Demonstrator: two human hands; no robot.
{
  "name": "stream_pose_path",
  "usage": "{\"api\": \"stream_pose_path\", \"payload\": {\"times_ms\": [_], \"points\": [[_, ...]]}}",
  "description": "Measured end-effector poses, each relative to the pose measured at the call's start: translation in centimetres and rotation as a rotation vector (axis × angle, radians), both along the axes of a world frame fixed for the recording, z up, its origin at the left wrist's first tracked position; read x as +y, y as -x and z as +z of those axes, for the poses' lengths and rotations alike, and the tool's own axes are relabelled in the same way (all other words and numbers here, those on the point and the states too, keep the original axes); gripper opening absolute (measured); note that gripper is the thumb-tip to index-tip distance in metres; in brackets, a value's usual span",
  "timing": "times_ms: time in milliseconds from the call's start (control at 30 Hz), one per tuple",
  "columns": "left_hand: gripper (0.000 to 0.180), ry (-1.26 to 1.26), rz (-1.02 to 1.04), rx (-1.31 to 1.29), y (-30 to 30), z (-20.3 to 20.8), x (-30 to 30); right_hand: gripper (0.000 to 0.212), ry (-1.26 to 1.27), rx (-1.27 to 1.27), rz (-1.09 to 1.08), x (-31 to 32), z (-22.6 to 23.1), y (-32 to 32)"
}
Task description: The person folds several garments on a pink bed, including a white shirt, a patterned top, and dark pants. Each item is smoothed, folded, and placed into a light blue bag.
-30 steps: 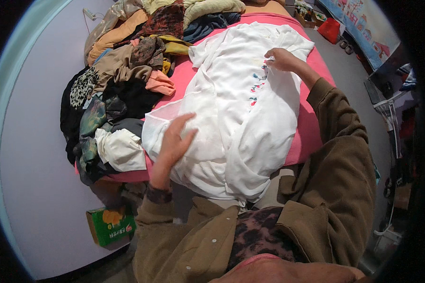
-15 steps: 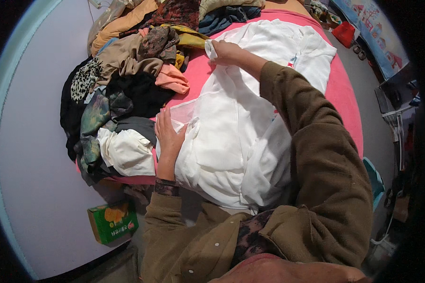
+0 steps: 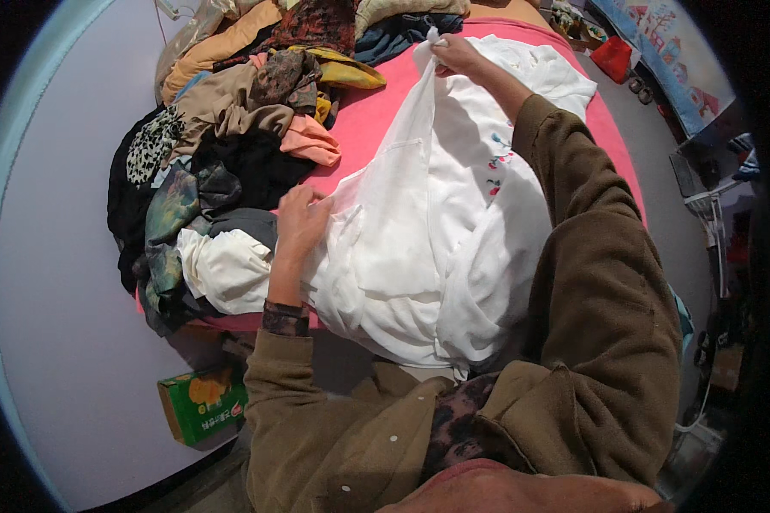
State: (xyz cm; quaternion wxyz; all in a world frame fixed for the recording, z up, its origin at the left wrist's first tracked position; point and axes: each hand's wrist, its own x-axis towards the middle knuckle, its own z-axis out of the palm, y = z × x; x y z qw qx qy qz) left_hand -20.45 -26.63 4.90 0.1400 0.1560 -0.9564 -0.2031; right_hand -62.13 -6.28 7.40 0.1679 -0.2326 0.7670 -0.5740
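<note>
A large white garment [image 3: 398,248] lies spread over a pink-covered bed [image 3: 364,132], its near end against my body. Small red and blue motifs show on the part right of its raised edge. Toward the far side, my right hand [image 3: 458,56] pinches a bunched edge of the cloth and holds it up, so a fold stretches taut down toward me. At the garment's left edge is my left hand [image 3: 301,224], fingers loosely bent and slightly blurred, thumb apart. Nothing shows in its grasp; whether its fingertips touch the cloth is unclear.
A heap of mixed clothes [image 3: 231,128] covers the bed's left side, with a cream cloth [image 3: 224,272] at its near end. A green box [image 3: 204,406] stands below the bed at the left. A red item [image 3: 612,58] and shoes [image 3: 642,90] lie at the far right.
My right hand has moved away and to the right, drawing the garment's edge up and uncovering more of the motifs. My left hand has lifted slightly, its fingers going from spread to bent.
</note>
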Motion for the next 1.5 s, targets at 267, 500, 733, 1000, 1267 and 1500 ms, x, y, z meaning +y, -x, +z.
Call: {"api": "stream_pose_path", "payload": {"times_ms": [267,500,733,1000,1267,1500], "points": [[0.056,-0.219,-0.034,-0.209,1.5,-0.1,5.9,0.032,0.132,-0.052,0.049,7.0,5.2,-0.6],[0.033,-0.479,-0.252,0.046,-0.6,8.1,13.3,0.032,0.155,0.184,-0.026,17.7,8.8,1.3],[0.040,-0.285,-0.733,-0.168,-0.7,6.9,25.6,0.030,-0.063,0.105,-0.386,33.8,1.4,1.7],[0.060,-0.102,-0.676,-0.402,-6.4,5.6,24.1,0.020,-0.362,0.048,-0.502,38.8,-5.2,0.3],[0.056,-0.493,-0.875,-0.590,-11.6,8.7,24.5,0.063,-0.067,0.195,0.205,29.0,0.7,-5.3],[0.036,-0.566,-0.421,-0.362,-14.8,3.8,19.5,0.040,-0.172,0.177,0.044,31.5,3.6,-13.5]]}}
